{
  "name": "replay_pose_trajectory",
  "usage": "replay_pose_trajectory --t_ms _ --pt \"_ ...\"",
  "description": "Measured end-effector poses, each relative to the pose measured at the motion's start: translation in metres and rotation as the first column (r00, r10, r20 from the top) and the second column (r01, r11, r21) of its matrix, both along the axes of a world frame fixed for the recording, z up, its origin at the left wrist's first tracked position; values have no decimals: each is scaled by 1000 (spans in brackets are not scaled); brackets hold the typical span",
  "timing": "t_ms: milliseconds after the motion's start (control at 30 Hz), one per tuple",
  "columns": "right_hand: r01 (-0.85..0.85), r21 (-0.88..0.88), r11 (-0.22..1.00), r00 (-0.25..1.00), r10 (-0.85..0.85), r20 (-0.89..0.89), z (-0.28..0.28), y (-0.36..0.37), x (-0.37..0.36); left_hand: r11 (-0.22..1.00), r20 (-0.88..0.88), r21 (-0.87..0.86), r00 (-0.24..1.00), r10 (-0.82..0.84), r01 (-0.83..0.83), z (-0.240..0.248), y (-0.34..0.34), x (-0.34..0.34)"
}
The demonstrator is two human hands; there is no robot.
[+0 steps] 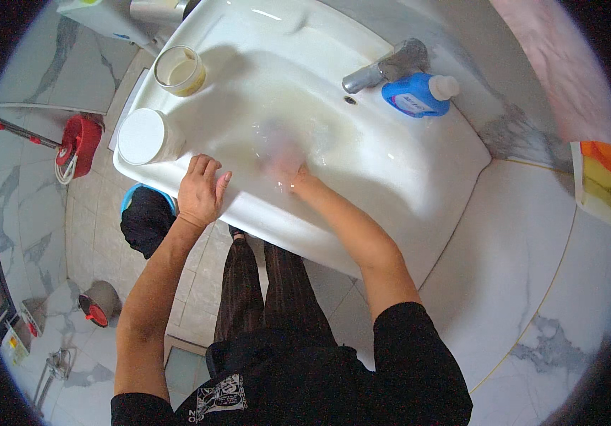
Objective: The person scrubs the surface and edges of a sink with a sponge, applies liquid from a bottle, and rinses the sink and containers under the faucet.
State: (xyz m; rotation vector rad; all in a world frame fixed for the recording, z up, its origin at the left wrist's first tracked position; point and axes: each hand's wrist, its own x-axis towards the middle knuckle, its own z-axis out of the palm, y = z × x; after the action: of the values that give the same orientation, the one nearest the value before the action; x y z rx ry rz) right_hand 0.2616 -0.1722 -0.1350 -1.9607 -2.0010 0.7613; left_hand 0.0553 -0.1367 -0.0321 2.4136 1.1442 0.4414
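My left hand rests on the front rim of a white washbasin, thumb apart from the fingers and nothing in it. Down in the cloudy, splashing water is my right hand; its fingers are smeared and hidden under the surface, so whatever it may hold does not show. Near my left hand, a tub with a white lid stands on the basin's left ledge. Behind that tub sits an open clear glass jar with yellowish residue inside.
A metal faucet and a blue bottle with a white cap stand at the back right. Below on the floor are a blue basin with black cloth, a red mop bucket and a grey bucket. A marble-patterned wall borders the right.
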Motion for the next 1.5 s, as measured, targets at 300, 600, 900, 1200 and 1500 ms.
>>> replay_pose_trajectory --t_ms 300,600,900,1200,1500 --pt "-286 -97 953 943 262 -207 18 -103 54 1000 -2 8 1000 -25 25 0 2 9" --pt "19 -601 799 787 359 502 92 -173 148 1000 -7 -2 1000 -15 15 0 1 7" --pt "36 -65 997 599 30 800 34 -110 188 1000 -22 -24 1000 -16 16 0 2 7" --pt "-70 71 995 802 14 597 -15 -45 141 999 10 6 999 -42 42 1 2 12" --pt "307 214 927 912 -351 213 -29 17 67 1000 -25 -23 1000 -15 15 2 -2 12"
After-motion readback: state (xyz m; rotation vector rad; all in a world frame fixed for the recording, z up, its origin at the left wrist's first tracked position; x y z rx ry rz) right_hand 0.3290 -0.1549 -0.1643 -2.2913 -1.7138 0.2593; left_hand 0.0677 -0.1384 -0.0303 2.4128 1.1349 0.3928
